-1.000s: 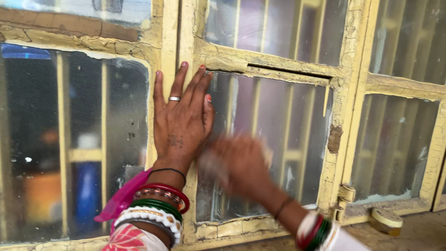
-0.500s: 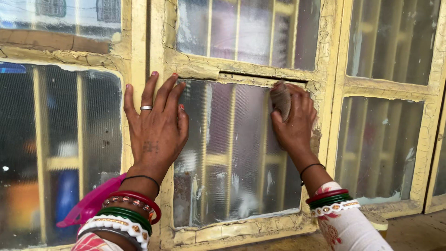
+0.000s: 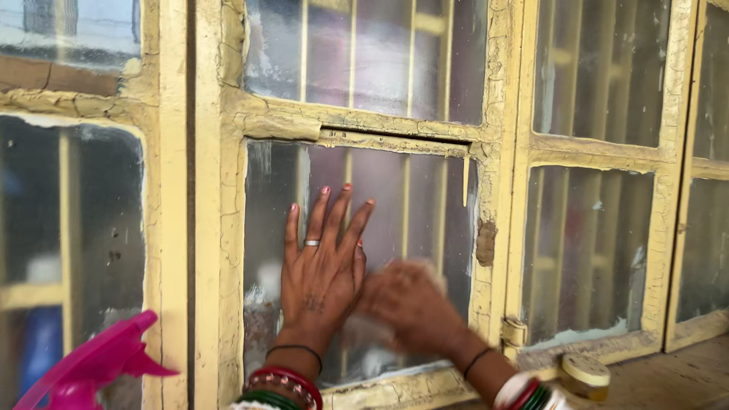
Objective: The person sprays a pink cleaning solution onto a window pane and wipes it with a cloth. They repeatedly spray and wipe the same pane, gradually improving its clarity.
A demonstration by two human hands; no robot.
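A grey-brown stone window ledge (image 3: pixel 668 380) carries one small round tin with a cream lid (image 3: pixel 583 373), just beside the cracked yellow window frame (image 3: pixel 497 228).

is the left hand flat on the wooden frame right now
No, the left hand lies with fingers spread flat on the glass pane, inside the yellow frame.

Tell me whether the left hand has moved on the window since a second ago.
Yes. The left hand was flat on the yellow frame post left of the pane; now it lies rightward and lower, flat on the glass pane, beside the blurred right hand.
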